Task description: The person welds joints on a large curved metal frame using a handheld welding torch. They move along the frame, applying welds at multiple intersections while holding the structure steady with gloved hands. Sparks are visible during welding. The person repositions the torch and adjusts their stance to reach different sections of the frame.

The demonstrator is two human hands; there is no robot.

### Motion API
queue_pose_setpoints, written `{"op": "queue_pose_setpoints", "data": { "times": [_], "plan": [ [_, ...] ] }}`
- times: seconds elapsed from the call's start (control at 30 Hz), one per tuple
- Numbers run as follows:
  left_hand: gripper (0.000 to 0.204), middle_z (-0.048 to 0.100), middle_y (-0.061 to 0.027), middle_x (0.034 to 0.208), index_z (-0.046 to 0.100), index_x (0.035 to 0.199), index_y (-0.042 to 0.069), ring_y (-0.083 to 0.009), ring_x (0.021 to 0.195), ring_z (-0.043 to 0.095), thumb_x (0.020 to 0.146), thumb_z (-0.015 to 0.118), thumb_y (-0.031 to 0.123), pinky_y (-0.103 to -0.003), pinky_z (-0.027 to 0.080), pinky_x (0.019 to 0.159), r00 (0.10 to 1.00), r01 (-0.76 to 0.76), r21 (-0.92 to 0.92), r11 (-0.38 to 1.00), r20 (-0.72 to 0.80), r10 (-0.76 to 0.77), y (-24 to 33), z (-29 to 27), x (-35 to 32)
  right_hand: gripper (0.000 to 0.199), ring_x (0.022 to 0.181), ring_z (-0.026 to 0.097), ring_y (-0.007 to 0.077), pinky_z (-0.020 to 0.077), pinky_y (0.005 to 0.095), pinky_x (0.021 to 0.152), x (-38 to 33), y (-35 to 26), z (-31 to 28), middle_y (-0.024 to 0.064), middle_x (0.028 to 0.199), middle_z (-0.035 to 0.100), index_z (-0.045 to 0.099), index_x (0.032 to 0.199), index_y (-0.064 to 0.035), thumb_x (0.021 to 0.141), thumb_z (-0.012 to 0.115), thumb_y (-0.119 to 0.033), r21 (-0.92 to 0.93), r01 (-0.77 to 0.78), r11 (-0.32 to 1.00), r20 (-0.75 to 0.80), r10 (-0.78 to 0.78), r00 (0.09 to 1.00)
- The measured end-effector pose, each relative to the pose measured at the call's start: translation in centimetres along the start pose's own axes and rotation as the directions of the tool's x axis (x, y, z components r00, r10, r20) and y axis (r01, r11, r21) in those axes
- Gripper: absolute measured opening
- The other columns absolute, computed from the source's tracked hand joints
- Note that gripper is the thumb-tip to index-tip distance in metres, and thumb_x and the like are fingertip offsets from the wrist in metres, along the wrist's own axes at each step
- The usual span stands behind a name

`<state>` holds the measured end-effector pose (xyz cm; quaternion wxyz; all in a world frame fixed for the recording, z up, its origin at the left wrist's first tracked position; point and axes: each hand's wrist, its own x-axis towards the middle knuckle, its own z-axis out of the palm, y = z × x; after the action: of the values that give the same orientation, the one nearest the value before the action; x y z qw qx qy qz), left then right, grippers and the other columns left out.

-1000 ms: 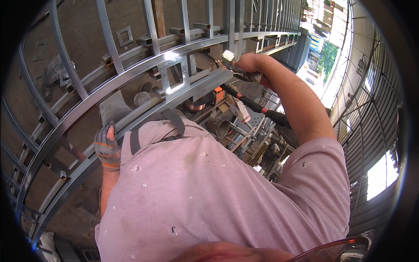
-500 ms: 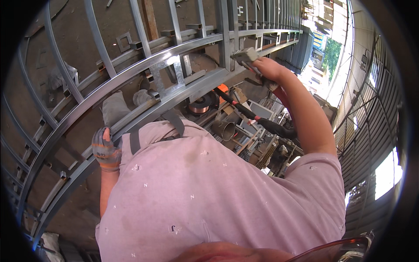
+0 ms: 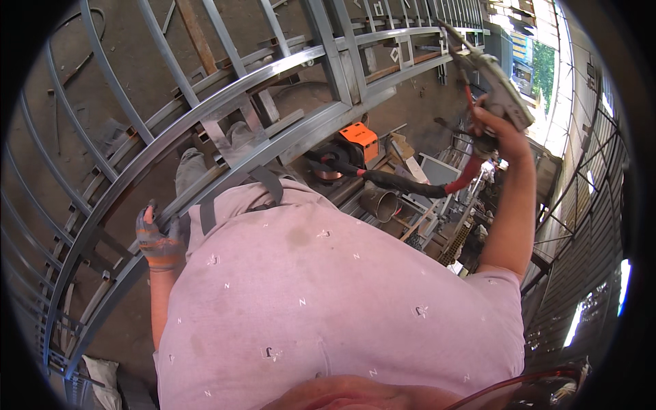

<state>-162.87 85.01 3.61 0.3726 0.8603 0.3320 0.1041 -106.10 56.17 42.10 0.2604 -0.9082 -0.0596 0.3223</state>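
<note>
A large silvery metal frame (image 3: 256, 85) of curved rails and many bars stretches in front of me. My left hand (image 3: 160, 240), in a grey and orange glove, is closed around its near lower rail (image 3: 287, 142) at the left. My bare right hand (image 3: 502, 130) is raised at the right, wrapped round the grip of a long grey welding gun (image 3: 509, 92). The gun's narrow tip points up and left, apart from the frame's near part. From its grip hangs a black and red sleeved cable (image 3: 406, 186).
Below the near rail sit an orange box (image 3: 360, 141) and a copper-coloured wire spool (image 3: 329, 175). A round metal container (image 3: 379, 203) and cluttered scrap lie to their right. A corrugated metal wall (image 3: 581, 239) runs along the right side. A pale sack (image 3: 102, 379) lies at lower left.
My right hand has moved right and back with the welding gun, away from the frame's upright. The cable has swung along. My left hand stays at the rail.
</note>
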Motion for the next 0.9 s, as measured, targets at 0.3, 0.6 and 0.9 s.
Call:
{"op": "queue_pose_setpoints", "data": {
  "times": [0.3, 0.6, 0.9],
  "plan": [
    [0.058, 0.07, -0.025, 0.119, 0.06, 0.134, 0.002, -0.0454, 0.106, 0.069, 0.089, 0.085, 0.028, -0.05, 0.057, 0.094, 0.918, 0.006, 0.435, 0.9, -0.36, 0.167, 0.8, 0.0, 10.6, 0.036, 0.066, 0.056, 0.0085, 0.0529, 0.0291, 0.074, 10.5, -8.3, -12.2, -0.0023, 0.076, 0.059, 0.066, 0.127, -0.0053, 0.095, 0.075, -0.02, -0.215, 0.23, 0.949, 0.249, -0.175, 0.953],
    [0.077, 0.06, -0.0299, 0.138, 0.048, 0.151, 0.015, -0.0496, 0.129, 0.058, 0.092, 0.073, 0.06, -0.057, 0.047, 0.11, 0.813, 0.516, 0.565, 0.643, -0.559, -0.162, -4.1, 5.9, 17.6, 0.031, 0.075, 0.068, 0.0143, 0.054, 0.0296, 0.065, 24.5, -13.2, -0.6, 0.0049, 0.088, 0.074, 0.075, 0.108, 0.0, 0.082, 0.09, -0.009, -0.412, 0.515, 0.751, 0.749, -0.042, 0.661],
    [0.071, 0.061, -0.0263, 0.141, 0.048, 0.152, 0.015, -0.0486, 0.131, 0.057, 0.096, 0.069, 0.053, -0.056, 0.046, 0.11, 0.858, 0.47, 0.563, 0.68, -0.473, -0.202, -2.9, 5.5, 16.9, 0.037, 0.079, 0.068, 0.0113, 0.0568, 0.0307, 0.074, 32.2, -11.2, 10.6, 0.0025, 0.088, 0.072, 0.075, 0.113, -0.0051, 0.079, 0.086, -0.01, -0.617, 0.666, 0.419, 0.775, 0.177, 0.606]
  ]
}}
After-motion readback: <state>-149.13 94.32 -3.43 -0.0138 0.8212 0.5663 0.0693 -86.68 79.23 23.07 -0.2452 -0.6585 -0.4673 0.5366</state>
